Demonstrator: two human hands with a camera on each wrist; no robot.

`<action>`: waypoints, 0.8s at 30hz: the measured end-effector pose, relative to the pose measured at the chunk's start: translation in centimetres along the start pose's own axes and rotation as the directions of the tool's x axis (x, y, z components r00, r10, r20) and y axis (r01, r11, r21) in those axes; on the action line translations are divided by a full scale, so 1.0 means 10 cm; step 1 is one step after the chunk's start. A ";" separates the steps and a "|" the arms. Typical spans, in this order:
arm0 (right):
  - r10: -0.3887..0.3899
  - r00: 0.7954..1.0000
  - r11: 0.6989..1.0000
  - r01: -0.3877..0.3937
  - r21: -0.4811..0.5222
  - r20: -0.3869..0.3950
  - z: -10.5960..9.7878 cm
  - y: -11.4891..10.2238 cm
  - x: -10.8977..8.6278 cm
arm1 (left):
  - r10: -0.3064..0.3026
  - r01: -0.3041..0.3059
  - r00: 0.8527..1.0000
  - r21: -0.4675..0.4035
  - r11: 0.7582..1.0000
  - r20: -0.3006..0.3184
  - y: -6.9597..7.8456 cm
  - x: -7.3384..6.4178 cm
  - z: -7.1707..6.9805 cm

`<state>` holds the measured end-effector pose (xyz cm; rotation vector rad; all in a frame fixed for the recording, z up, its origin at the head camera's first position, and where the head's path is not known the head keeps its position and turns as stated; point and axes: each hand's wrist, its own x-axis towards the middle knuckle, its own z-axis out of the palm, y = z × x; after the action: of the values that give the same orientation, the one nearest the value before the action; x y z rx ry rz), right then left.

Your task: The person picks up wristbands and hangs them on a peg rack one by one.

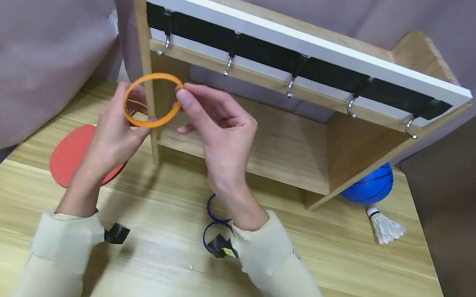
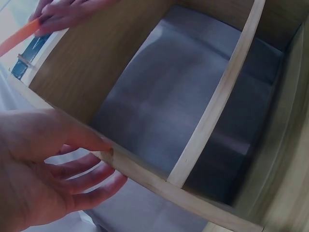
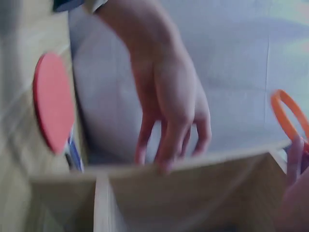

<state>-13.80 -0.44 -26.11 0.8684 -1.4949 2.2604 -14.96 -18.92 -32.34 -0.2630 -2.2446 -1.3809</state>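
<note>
Pinched by its rim between thumb and fingers, an orange ring (image 1: 148,126) is held up by my right hand (image 1: 227,141) in front of the shelf's left side. My left hand (image 1: 116,135) grips the front edge of the wooden shelf's side panel (image 2: 145,181), thumb on one face and fingers on the other. Across the top of the wooden shelf (image 1: 283,162) runs a white rail (image 1: 287,32) with a black strip and several silver hooks, such as the leftmost hook (image 1: 165,45). No ring hangs on these hooks. In the head view the ring overlaps part of my left hand.
Two dark blue rings (image 1: 204,235) lie on the wooden table (image 1: 157,283), partly behind my right forearm. A red table tennis paddle (image 1: 70,153) rests at the left. Beyond the shelf's right side are a blue ball (image 1: 370,185) and a white shuttlecock (image 1: 385,227). A grey curtain (image 1: 39,28) hangs behind.
</note>
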 end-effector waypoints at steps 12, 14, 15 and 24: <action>-0.070 0.976 0.991 0.091 0.097 -0.204 0.26 0.19 0.18 | -0.039 0.039 0.999 -0.009 0.999 0.006 0.03 0.00 0.02; -0.077 0.976 0.992 0.095 0.082 -0.206 0.24 0.19 0.19 | -0.039 0.039 0.999 -0.010 0.999 0.005 0.03 0.00 0.02; -0.077 0.975 0.993 0.095 0.076 -0.207 0.23 0.19 0.19 | -0.042 0.042 0.999 -0.011 0.999 0.004 0.04 0.00 0.03; -0.028 0.974 0.999 0.032 0.018 -0.224 0.19 0.23 0.16 | -0.074 0.074 0.997 -0.014 0.997 0.007 0.05 -0.03 0.02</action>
<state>-15.68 -3.26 -26.21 0.6132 -1.3506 2.2696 -14.57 -18.53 -32.17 -0.1913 -2.2707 -1.4365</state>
